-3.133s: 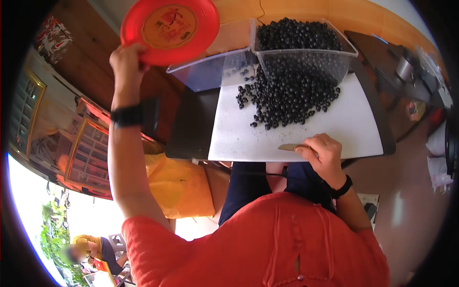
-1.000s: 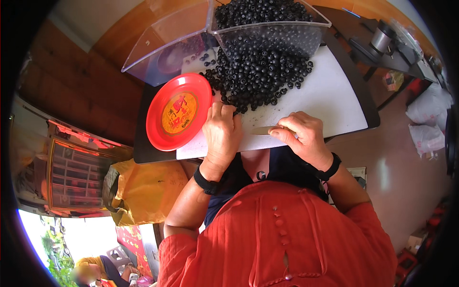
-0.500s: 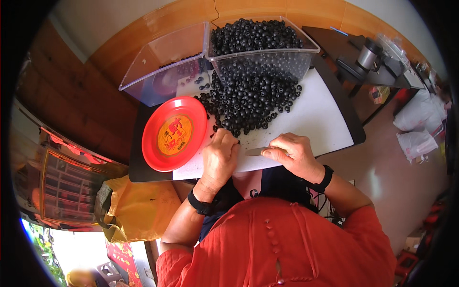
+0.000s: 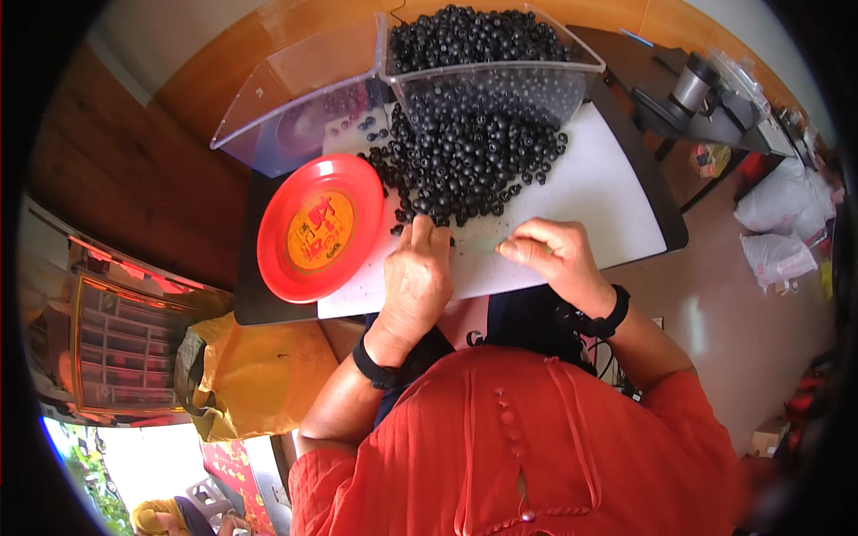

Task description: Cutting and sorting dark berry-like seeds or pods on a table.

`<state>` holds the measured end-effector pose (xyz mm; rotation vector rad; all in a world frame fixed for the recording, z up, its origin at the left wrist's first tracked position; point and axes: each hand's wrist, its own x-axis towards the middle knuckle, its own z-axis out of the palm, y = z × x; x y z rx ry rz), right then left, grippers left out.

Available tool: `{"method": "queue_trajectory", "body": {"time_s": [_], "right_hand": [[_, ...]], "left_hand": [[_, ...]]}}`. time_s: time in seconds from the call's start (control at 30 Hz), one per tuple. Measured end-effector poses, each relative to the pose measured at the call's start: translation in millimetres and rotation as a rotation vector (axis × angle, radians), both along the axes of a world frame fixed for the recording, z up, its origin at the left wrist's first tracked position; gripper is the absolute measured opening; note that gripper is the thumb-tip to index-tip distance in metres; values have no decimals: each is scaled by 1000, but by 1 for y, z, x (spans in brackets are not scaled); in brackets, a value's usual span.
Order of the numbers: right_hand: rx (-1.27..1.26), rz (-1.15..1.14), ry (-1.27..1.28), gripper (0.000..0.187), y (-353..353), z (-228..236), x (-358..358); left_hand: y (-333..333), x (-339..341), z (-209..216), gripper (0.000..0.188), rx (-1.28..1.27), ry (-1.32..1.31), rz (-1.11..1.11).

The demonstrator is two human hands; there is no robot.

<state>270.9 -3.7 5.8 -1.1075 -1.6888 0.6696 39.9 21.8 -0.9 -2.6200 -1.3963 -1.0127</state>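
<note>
My left hand (image 4: 418,272) is closed, its fingertips at the near edge of a loose pile of black beads (image 4: 478,165). A small dark bit of a bead (image 4: 452,241) shows beside its fingers; the rest is hidden. My right hand (image 4: 556,257) pinches a small thin-bladed knife (image 4: 485,244), its blade pointing left toward my left hand and looking pale and blurred. Both hands are over a white board (image 4: 617,210) with dark specks on it. Left of my left hand sits a red plate (image 4: 366,228) with a yellow printed centre.
Behind the pile stands a clear bin (image 4: 500,85) heaped with beads. An emptier clear bin (image 4: 295,107) tilts beside it. A side table (image 4: 617,58) at right bears a steel cup (image 4: 691,87). A yellow bag (image 4: 268,375) is at lower left, white bags (image 4: 778,219) far right.
My right hand has shifted slightly up and right, and the knife blade is less distinct. My left hand has turned, its fingers now pointing more toward the pile. The whole view has tilted a little.
</note>
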Motion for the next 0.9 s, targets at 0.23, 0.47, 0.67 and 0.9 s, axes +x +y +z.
{"method": "queue_trajectory", "body": {"time_s": [0.23, 0.47, 0.67, 0.9], "right_hand": [[-119, 28, 175, 21, -6, 10, -5], [46, -56, -17, 24, -8, -1, -19], [55, -81, 65, 21, -9, 2, -14], [102, -124, -27, 22, -9, 0, -10]], "left_hand": [[-7, -6, 12, 18, -753, -839, -210], [-11, -4, 10, 22, -1048, -1206, -327], [-11, 1, 13, 24, -1087, -1325, -278], [1, -7, 6, 27, -1171, -1213, -450]]}}
